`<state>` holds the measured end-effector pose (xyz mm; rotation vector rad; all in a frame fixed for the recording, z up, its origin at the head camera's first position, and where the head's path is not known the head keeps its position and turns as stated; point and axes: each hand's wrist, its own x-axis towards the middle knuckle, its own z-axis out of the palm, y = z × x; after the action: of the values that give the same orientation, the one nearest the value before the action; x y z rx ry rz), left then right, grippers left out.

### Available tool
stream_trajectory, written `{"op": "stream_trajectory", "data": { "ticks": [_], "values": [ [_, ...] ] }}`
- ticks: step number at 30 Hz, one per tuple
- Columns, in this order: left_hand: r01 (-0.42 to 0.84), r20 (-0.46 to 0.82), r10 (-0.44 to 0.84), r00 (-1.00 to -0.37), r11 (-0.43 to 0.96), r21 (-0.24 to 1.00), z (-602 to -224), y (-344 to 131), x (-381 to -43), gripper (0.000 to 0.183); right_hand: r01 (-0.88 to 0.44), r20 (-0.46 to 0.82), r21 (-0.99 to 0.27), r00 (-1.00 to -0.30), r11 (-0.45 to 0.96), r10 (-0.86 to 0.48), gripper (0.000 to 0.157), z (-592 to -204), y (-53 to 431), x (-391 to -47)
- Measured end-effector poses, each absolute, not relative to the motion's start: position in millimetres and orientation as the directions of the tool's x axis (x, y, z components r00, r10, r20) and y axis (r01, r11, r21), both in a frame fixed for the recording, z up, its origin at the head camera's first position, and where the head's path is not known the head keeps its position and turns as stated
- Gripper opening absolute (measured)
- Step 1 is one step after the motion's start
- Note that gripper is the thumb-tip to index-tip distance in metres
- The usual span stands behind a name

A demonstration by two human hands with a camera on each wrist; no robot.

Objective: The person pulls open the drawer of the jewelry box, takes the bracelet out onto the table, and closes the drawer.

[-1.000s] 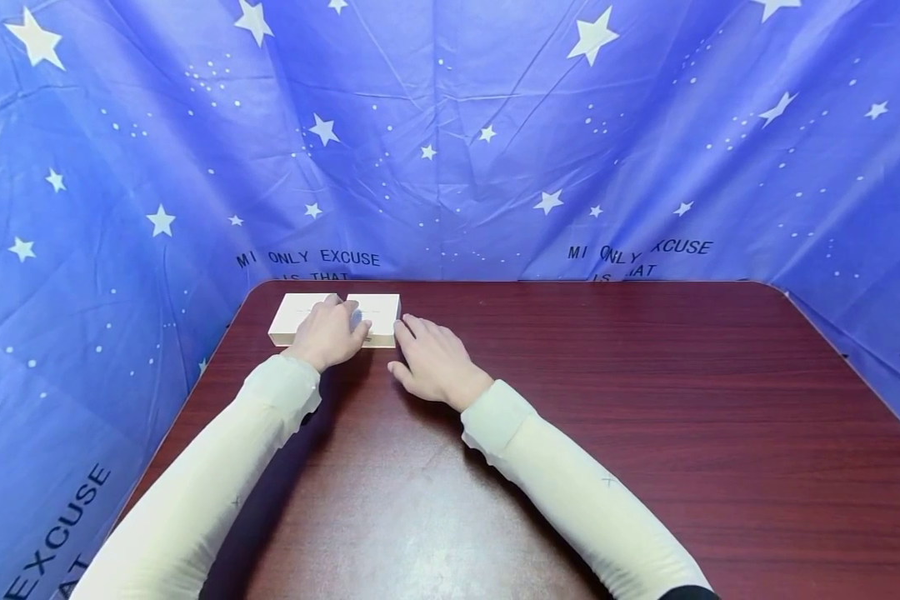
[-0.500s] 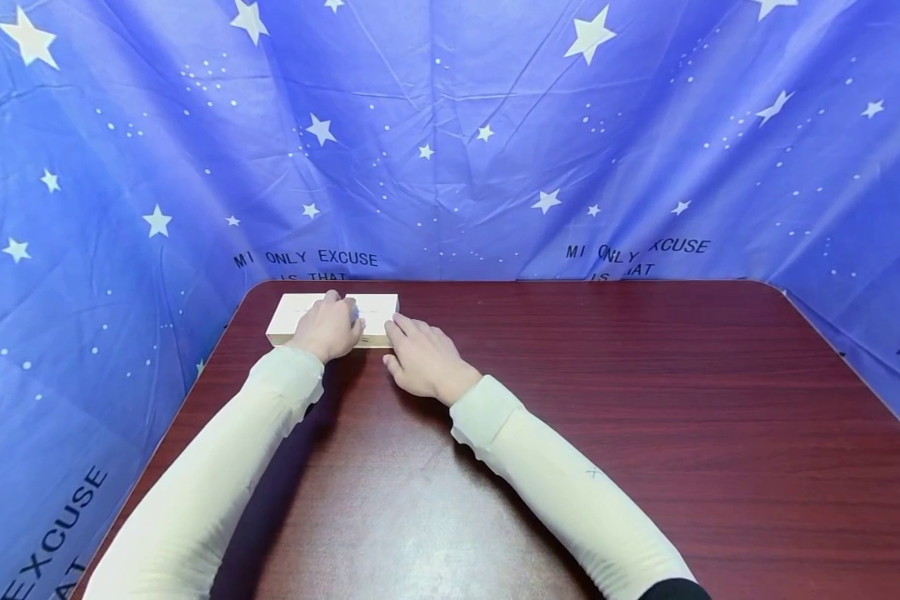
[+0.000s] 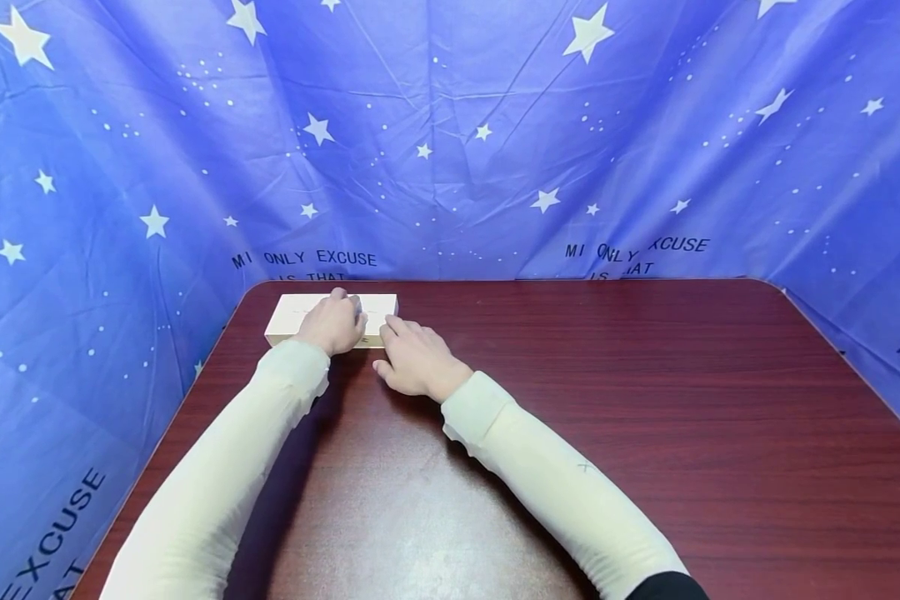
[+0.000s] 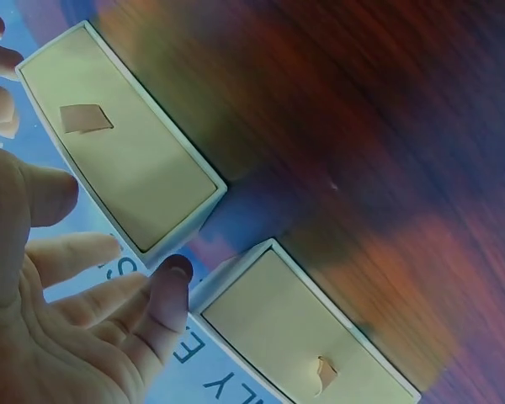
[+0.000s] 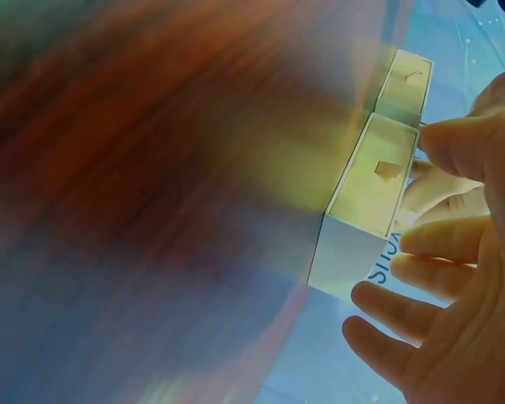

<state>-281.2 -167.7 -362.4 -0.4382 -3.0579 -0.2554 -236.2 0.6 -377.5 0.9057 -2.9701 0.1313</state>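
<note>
Two white drawer boxes stand side by side at the far left of the table, the left box [image 3: 287,313] and the right box [image 3: 381,307]. In the left wrist view their cream fronts carry small tan pull tabs, and a gap shows between the left box [image 4: 299,324] and the right box [image 4: 122,160]. My left hand [image 3: 333,325] lies over where the boxes meet, fingers spread, a fingertip at the gap. Beside the right box's right end is my right hand [image 3: 420,358], its fingers extended; in the right wrist view the right hand [image 5: 463,286] reaches alongside that box.
The boxes stand near the back edge of the dark red wooden table [image 3: 645,400]. A blue curtain [image 3: 435,167] with white stars and black lettering hangs behind the table and along both sides.
My right hand has moved left, closer in along the right box's end. The left hand has shifted slightly right over the boxes. The boxes stay about where they were.
</note>
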Motion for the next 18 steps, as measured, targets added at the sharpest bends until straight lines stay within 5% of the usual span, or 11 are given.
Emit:
{"op": "stream_trajectory", "data": {
  "ticks": [18],
  "values": [
    [0.277, 0.032, 0.276, -0.961, 0.951, 0.140, -361.6, -160.0, -284.1, 0.030, -0.565, -0.005, -0.082, -0.824, 0.821, -0.567, 0.051, -373.7, -5.8, -234.5]
  ]
}}
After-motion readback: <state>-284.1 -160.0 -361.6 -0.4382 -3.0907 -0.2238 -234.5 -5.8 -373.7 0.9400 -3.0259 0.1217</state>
